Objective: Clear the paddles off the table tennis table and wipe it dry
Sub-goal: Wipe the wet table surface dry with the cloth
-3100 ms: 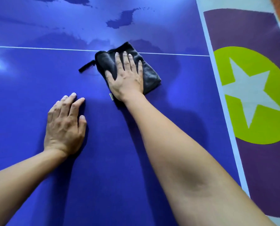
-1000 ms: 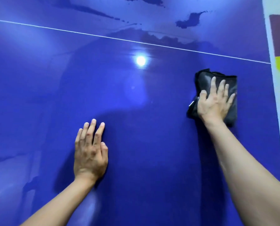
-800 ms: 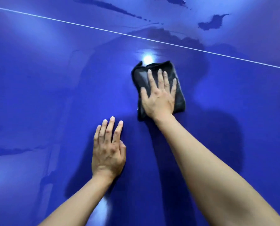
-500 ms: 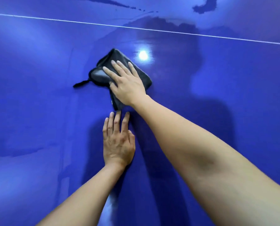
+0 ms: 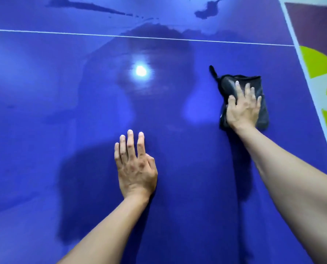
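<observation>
Both hands lie flat on the table [image 5: 44, 130]: the left hand [image 5: 135, 168], empty and spread open, probably braces the lean; the right hand [image 5: 242, 109], likewise unfolded, presses the folded dark cloth [image 5: 263, 117] down near the right edge, spreading pressure for wiping. Puddles [image 5: 206, 11] sit past the white line [image 5: 63, 33].

On the glossy blue table tennis worktop [image 5: 44, 130], a folded dark grey cloth [image 5: 264, 117] lies near the right edge, with the right hand [image 5: 242, 109] flat on top of it. The left hand [image 5: 136, 168] rests flat on the worktop, well left of the cloth and nearer the person. A thin white line [image 5: 63, 32] crosses behind both hands, and dark wet patches [image 5: 206, 12] lie beyond it.
</observation>
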Demonstrator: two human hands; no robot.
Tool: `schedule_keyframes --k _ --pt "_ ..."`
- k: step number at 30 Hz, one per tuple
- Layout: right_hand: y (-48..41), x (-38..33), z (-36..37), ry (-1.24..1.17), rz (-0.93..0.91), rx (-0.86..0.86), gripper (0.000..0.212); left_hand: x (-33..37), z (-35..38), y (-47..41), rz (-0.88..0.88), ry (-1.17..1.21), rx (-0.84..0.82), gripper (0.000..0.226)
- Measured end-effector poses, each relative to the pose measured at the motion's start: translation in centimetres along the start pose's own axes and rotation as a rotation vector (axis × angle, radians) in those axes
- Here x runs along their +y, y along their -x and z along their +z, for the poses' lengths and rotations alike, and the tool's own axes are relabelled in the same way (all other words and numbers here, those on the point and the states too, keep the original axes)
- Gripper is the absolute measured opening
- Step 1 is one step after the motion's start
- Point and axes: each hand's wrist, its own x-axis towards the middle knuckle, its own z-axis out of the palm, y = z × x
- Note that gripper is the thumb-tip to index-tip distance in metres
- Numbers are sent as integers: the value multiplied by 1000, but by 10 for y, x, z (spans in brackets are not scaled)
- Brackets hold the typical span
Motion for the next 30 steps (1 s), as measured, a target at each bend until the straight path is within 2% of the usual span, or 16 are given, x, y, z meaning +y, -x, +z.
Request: schedule_keyframes --k 5,8,10,13,17,22,24,27,30 --pt "50 -118 27 -19 -414 -18 67 1 2 0 -8 -3 27 60" --pt "94 -186 43 -70 -617 -97 62 1 3 -2 0 -25 35 60" --pt "103 -199 47 -71 -671 -147 60 1 4 -2 3 -38 49 58" --pt "88 -172 41 -102 -723 -177 57 5 6 0 5 -36 73 60" --pt "49 -66 17 -166 -576 -153 59 8 6 -2 4 -36 82 61" --pt "-36 144 -30 -69 -197 -17 64 7 9 -5 -28 -91 102 60" --pt "-57 199 -41 -51 -76 -9 67 0 16 -6 -21 -133 105 61" --pt "-68 213 -38 -43 15 39 64 0 16 -4 4 -136 119 61" --pt "-51 164 -29 -116 251 115 62 28 8 17 5 -105 142 59"
